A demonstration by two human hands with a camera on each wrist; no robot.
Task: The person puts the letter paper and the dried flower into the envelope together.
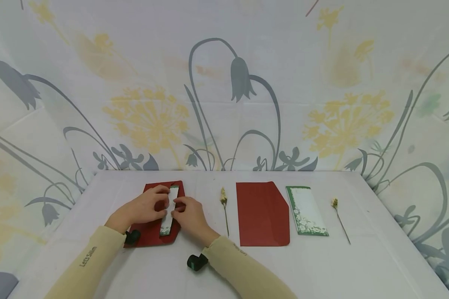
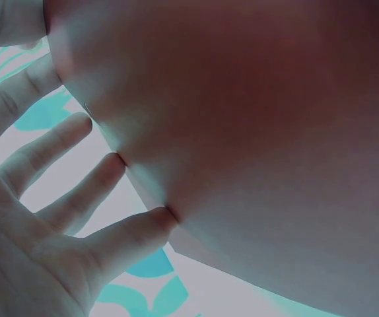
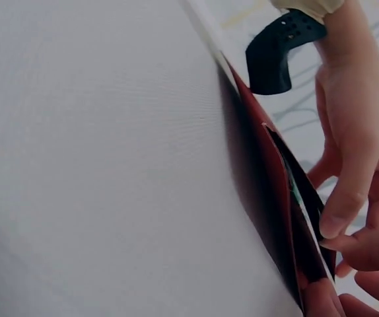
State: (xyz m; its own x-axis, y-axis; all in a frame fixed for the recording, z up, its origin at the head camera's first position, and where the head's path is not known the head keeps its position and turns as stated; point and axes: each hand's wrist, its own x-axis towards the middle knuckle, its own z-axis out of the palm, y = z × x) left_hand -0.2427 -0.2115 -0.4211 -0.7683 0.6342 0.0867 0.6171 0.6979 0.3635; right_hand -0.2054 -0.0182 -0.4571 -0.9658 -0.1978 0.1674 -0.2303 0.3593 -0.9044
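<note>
A red envelope (image 1: 138,238) lies at the left of the table, with a white card with a green floral border (image 1: 166,229) part way in its mouth. My left hand (image 1: 146,205) is at the card's left side, where its fingertips (image 2: 113,162) touch the envelope's edge. From the other side my right hand (image 1: 192,218) pinches the card's right edge. In the right wrist view the mouth of the envelope (image 3: 259,125) gapes, showing a dark inside. Fingers hide part of the card.
To the right lie a dried yellow flower (image 1: 223,197), a second red envelope (image 1: 262,216), a second green-bordered card (image 1: 307,209) and another dried flower (image 1: 334,203). A patterned cloth (image 1: 217,124) hangs behind the white table (image 1: 321,270).
</note>
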